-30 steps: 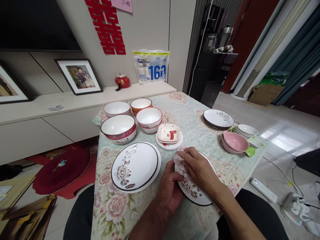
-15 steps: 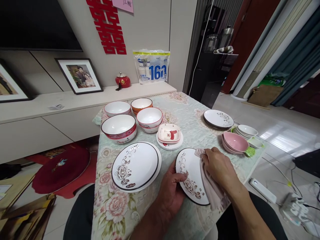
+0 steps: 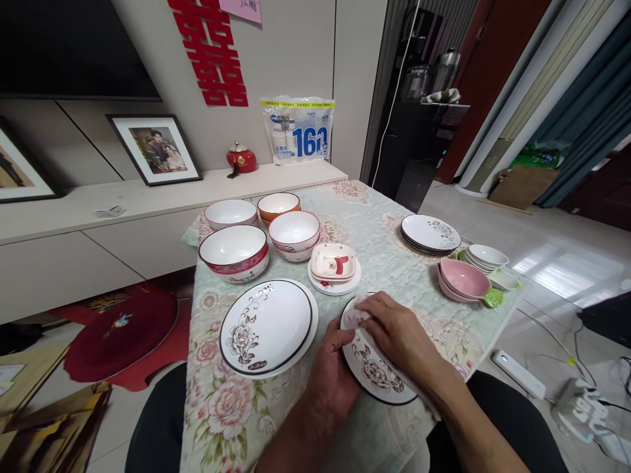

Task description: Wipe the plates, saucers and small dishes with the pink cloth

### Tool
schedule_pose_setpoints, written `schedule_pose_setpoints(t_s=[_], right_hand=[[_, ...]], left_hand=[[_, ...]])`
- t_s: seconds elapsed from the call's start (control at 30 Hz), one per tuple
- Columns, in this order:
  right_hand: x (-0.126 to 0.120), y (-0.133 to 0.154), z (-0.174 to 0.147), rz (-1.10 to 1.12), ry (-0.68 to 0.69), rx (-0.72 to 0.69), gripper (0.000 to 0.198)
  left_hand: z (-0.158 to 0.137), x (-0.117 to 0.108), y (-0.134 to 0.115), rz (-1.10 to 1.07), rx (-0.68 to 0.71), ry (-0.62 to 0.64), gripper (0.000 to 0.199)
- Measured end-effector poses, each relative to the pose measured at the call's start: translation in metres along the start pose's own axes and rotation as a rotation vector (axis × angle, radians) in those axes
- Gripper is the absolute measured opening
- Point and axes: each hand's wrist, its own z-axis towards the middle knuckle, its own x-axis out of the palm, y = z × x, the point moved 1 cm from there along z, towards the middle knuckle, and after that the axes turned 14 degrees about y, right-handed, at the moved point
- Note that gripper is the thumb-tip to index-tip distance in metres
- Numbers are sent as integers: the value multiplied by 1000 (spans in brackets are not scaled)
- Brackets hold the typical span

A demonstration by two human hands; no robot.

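A white plate (image 3: pixel 377 368) with a dark rim and brown flowers is tilted up near the table's front edge. My left hand (image 3: pixel 335 368) grips it by its left side, thumb on the rim. A pale pinkish cloth (image 3: pixel 352 316) is bunched under the fingers of my right hand (image 3: pixel 394 328), pressed on the plate's upper face. Part of the cloth hangs hidden behind my right wrist. To the left, a matching plate (image 3: pixel 271 328) lies on top of another white plate. Just beyond sit small square dishes (image 3: pixel 333 261) with a red pattern, stacked on white saucers (image 3: pixel 340 286).
Stacked bowls (image 3: pixel 234 246) stand at the back left of the flowered tablecloth (image 3: pixel 365 203). More dark-rimmed plates (image 3: pixel 428 233) are piled at the right, beside pink bowls (image 3: pixel 463 279) and small white-green dishes (image 3: pixel 488 256). A red stool (image 3: pixel 123 332) is left of the table.
My right hand has moved left across the plate with the cloth, from its right edge to its upper left part. The left hand keeps its hold; the plate has shifted slightly.
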Motion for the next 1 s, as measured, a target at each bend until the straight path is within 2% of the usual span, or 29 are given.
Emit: schedule_pose_setpoints(t_s=[0.17,0.27,0.33,0.4,0.47,0.53,0.6,0.63,0.7,0.8,0.9,1.0], right_hand=[[-17,-14,-12,-320,50,485,19],[-14,-11,-11,-446,67,579,15],[-7,-5,-8,-418,27,492,16],[0,4,-4,-298,4,289,20],[4,12,-3,-132,40,66,24],[4,17,-3,11,109,-87,26],[2,16,-4,84,150,-142,29],[1,14,-4,93,144,-132,31],[-3,5,-3,60,88,-35,30],[-10,-10,-5,-86,11,230,25],[-18,-21,-11,-264,26,462,17],[-19,-25,-13,-385,22,584,12]], left_hand=[[-2,2,2,44,-1,104,49],[-3,1,5,83,1,124,47],[-3,-1,6,96,25,105,44],[-3,-2,5,83,54,86,37],[-2,-1,3,53,83,72,30],[-1,0,0,14,94,52,20],[0,2,-2,-30,57,35,15],[0,3,-2,-49,25,30,19],[0,4,-2,-61,-21,24,29],[-1,3,0,6,9,14,37],[-4,1,1,102,30,54,48],[-6,1,2,167,3,89,55]])
